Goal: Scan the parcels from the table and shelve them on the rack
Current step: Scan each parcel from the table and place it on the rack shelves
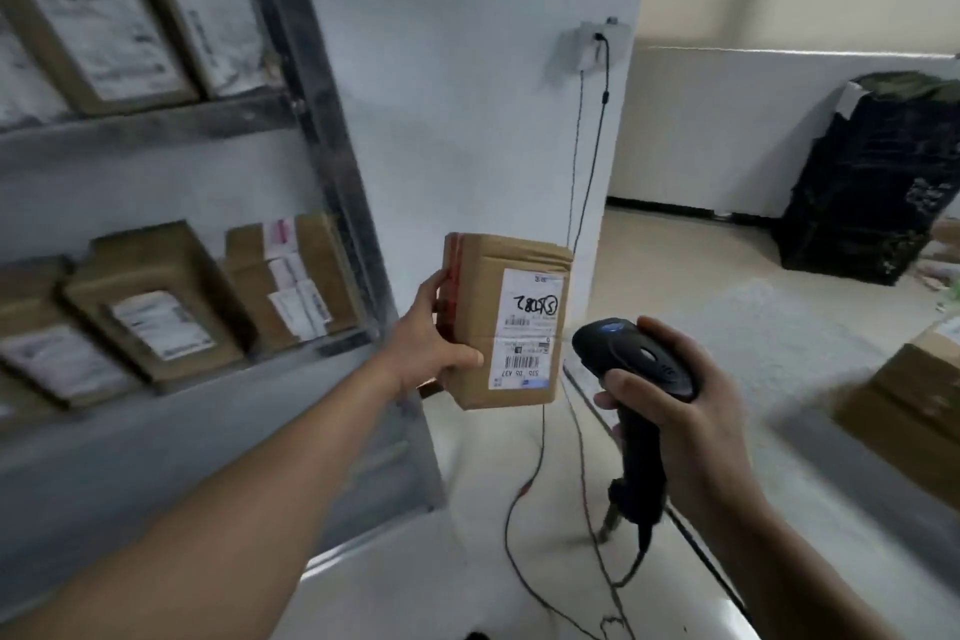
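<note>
We hold the parcel (501,322) upright in our left hand (431,346), thumb on the label face and fingers round the taped edge, just right of the rack (332,130) post. Further right of the rack, our right hand (691,405) grips the scanner (636,359), its head near the barcode but not touching.

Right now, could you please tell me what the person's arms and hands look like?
The left forearm and right forearm are bare to the frame edge, no sleeves in view. The left hand and right hand wear no gloves; no watch, bracelet or ring shows on either.
</note>
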`<action>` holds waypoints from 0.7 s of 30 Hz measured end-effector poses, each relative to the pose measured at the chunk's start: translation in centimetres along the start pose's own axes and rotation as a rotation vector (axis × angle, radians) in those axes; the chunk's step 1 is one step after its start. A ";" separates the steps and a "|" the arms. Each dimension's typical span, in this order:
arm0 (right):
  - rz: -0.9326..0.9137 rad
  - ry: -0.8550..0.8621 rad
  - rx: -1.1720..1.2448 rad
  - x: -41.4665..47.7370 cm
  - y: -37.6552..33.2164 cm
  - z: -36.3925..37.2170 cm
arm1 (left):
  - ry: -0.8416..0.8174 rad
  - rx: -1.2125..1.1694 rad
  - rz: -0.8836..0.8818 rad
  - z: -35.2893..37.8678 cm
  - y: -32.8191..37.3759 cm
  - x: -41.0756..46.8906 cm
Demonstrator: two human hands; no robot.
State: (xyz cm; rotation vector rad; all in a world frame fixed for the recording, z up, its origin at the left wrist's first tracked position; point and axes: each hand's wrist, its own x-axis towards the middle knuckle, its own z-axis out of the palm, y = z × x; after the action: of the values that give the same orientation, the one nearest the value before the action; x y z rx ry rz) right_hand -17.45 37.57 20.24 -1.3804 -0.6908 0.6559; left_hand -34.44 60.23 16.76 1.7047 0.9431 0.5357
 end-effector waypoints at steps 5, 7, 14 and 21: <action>0.002 -0.190 0.021 -2.8 -0.1 6.8 | 0.184 -0.052 -0.068 -7.4 -3.1 -8.2; -0.011 -0.275 0.006 -4.1 -0.5 9.6 | 0.244 -0.055 -0.095 -10.1 -4.2 -11.5; -0.021 -0.454 0.015 -9.3 -1.1 20.4 | 0.402 -0.096 -0.126 -19.2 -7.8 -21.9; -0.039 -0.610 0.013 -16.1 -0.7 33.4 | 0.537 -0.111 -0.166 -30.8 -12.1 -31.3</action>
State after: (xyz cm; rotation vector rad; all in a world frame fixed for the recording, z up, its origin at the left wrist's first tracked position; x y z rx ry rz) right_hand -53.31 46.61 22.15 -1.1483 -1.1876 1.0641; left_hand -79.58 54.50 18.84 1.3879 1.3919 0.9409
